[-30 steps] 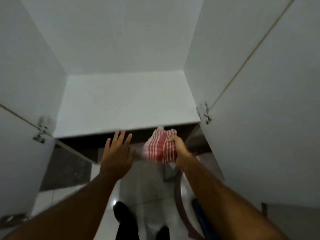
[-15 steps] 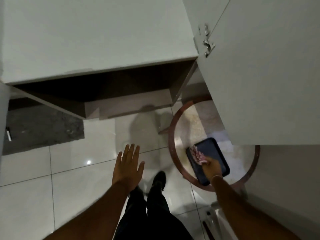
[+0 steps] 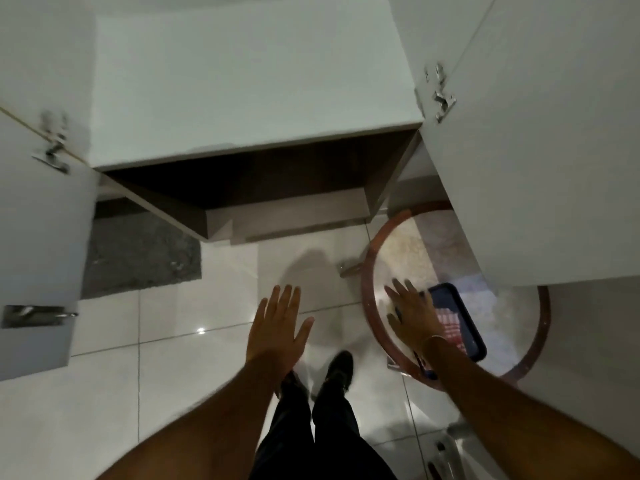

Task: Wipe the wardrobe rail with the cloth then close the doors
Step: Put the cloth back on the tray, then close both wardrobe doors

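The red-and-white striped cloth (image 3: 450, 325) lies on a dark blue tray (image 3: 465, 318) on a round table below me at the right. My right hand (image 3: 412, 315) hovers just left of the cloth, fingers spread, holding nothing. Over the floor tiles my left hand (image 3: 278, 329) is open and flat. The white wardrobe stands in front with both doors swung out: the left door (image 3: 38, 237) and the right door (image 3: 540, 150). The rail is not visible.
The round table has a brown wooden rim (image 3: 367, 271) and sits under the right door. A grey mat (image 3: 138, 254) lies on the glossy white tiles at the left. My legs and dark shoes (image 3: 337, 368) are below. A metal handle (image 3: 38, 315) shows on the left door.
My right hand carried the cloth down from the wardrobe, put it on the tray and let go. It now lifts away to the left. My left hand stayed open.
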{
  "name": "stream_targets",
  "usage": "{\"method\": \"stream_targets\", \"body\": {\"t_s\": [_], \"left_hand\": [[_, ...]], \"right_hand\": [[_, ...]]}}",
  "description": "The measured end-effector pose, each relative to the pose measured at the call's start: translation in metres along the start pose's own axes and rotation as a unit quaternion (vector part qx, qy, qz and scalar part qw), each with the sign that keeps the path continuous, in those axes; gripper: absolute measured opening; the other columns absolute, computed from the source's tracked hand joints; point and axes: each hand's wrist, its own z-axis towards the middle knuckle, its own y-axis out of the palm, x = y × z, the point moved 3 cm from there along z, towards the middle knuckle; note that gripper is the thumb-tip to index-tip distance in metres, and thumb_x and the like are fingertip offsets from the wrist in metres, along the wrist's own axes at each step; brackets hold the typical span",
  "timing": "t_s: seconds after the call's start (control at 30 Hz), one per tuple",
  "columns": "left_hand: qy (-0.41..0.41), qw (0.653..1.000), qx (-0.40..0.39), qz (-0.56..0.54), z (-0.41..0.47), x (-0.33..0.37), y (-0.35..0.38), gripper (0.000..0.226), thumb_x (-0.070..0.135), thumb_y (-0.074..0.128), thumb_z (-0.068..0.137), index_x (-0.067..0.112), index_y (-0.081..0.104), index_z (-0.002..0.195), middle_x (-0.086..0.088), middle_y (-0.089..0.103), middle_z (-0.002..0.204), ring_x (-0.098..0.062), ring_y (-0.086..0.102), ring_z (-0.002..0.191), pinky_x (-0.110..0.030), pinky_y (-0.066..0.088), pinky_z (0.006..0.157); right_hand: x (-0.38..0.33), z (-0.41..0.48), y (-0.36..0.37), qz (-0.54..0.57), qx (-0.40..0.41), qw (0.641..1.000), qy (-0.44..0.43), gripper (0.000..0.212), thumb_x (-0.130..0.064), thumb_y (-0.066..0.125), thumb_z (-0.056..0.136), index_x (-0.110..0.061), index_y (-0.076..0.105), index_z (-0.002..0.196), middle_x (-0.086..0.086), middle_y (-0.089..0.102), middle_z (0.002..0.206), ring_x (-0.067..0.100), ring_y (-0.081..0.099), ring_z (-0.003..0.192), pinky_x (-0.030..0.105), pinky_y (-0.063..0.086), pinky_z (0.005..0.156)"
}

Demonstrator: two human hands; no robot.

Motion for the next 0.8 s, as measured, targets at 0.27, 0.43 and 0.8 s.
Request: {"method": "stream_targets", "body": {"t_s": [0.27,0.43,0.8], "left_hand": [[-0.022,0.98,0.196,0.025,0.039,0.004,-0.194,0.077,0.059,0.016,0.11,0.022,-0.012,0.171,-0.003,-0.015,0.18,-0.021,-0.02,0.165,-0.046,-0.005,0.135],[-0.045,0.933,0.352,0.057,0.042,0.007,-0.379,0.074,0.06,0.003,0.108,0.024,-0.025,0.167,-0.001,-0.028,0.177,-0.022,-0.025,0.163,-0.047,-0.006,0.134],[-0.028,0.788,0.61,0.084,-0.07,0.033,-0.722,0.073,0.059,0.011,0.109,0.029,-0.014,0.17,-0.002,-0.01,0.182,-0.025,-0.009,0.167,-0.049,-0.003,0.135]], "right_hand": [[-0.108,0.04,-0.211,-0.013,0.27,0.959,-0.082,0.074,-0.049,0.042,0.109,-0.029,0.008,0.172,-0.004,-0.005,0.18,0.022,-0.006,0.168,0.057,0.002,0.134],[-0.151,0.022,-0.39,-0.057,0.426,0.898,-0.094,0.077,-0.057,0.037,0.109,-0.027,0.005,0.172,0.0,-0.004,0.181,0.027,-0.002,0.168,0.058,0.003,0.133],[-0.234,-0.154,-0.729,-0.044,0.707,0.696,-0.119,0.08,-0.059,0.039,0.106,-0.024,0.008,0.172,0.002,0.007,0.181,0.027,0.008,0.168,0.059,0.01,0.131]]}}
